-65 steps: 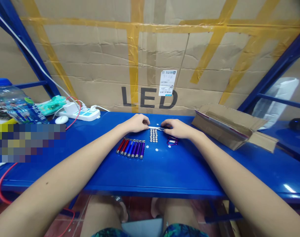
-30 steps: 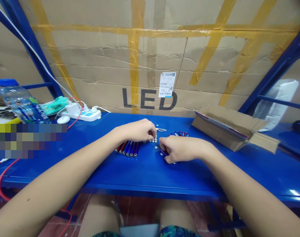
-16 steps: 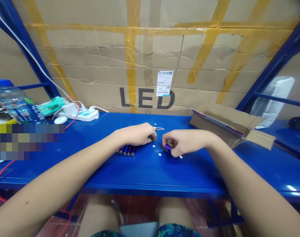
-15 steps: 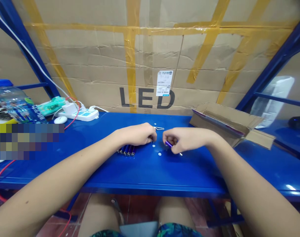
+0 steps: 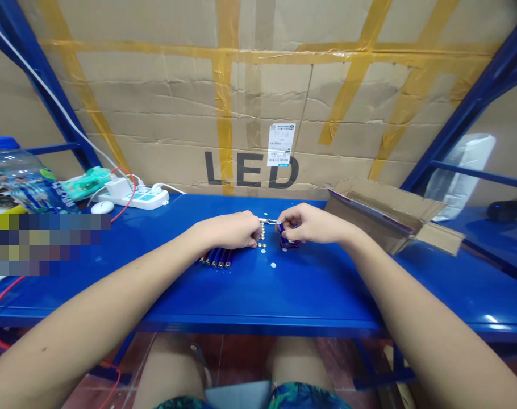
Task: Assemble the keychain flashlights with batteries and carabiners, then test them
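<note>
My left hand [image 5: 237,229] rests curled on the blue table [image 5: 258,289], over the far ends of a row of small red, blue and purple flashlights [image 5: 216,258]. Its fingertips pinch at a cluster of silver button cells [image 5: 262,236]. My right hand [image 5: 307,222] is closed round a small purple flashlight [image 5: 280,228], held just above the table near a pink carabiner [image 5: 289,243]. A silver flashlight with a clip [image 5: 267,221] lies between the two hands.
Loose button cells [image 5: 273,264] dot the table in front of the hands. An open cardboard box [image 5: 390,218] lies at the right. A power strip [image 5: 134,197], a white mouse [image 5: 102,207] and a water bottle [image 5: 26,182] sit at the left. A large LED carton [image 5: 250,102] forms the back wall.
My right hand picked a purple flashlight from the row, then carried it away from me to beside the carabiners. My left hand stayed over the row and the button cells.
</note>
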Available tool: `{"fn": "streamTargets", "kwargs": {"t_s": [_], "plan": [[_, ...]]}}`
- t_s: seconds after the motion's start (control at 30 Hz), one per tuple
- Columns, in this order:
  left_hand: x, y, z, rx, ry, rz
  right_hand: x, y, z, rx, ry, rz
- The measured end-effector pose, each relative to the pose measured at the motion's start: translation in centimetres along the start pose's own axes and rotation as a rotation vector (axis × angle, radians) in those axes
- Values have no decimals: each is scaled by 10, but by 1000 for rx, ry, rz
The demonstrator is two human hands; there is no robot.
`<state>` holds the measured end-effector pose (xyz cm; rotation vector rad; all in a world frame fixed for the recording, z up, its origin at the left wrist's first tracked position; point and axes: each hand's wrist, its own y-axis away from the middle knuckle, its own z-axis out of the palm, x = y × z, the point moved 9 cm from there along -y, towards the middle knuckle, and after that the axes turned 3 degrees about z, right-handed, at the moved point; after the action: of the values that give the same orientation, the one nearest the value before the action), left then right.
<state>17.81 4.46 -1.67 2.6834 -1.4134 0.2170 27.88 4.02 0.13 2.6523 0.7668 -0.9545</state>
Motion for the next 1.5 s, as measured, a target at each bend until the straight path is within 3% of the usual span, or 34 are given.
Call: {"fn": "streamTargets", "kwargs": {"t_s": [0.3, 0.5, 0.73, 1.13, 1.3, 1.43, 1.5], "plan": [[-2, 1, -7, 30, 86, -18, -4, -4, 1, 37, 22, -111], [14, 5, -44, 403, 82, 130, -3, -4, -5, 131, 43, -152], [25, 13, -54, 623, -9, 213, 6, -7, -1, 116, -35, -100], [38, 9, -42, 523, -159, 320, 4, -9, -4, 178, -14, -177], [41, 12, -46, 543, -141, 363, 3, -10, -8, 207, -28, -197], [32, 13, -53, 570, -129, 252, 3, -9, -13, 225, -34, -204], [23, 8, -46, 481, -153, 170, 5, -9, -16, 232, -23, -188]]}}
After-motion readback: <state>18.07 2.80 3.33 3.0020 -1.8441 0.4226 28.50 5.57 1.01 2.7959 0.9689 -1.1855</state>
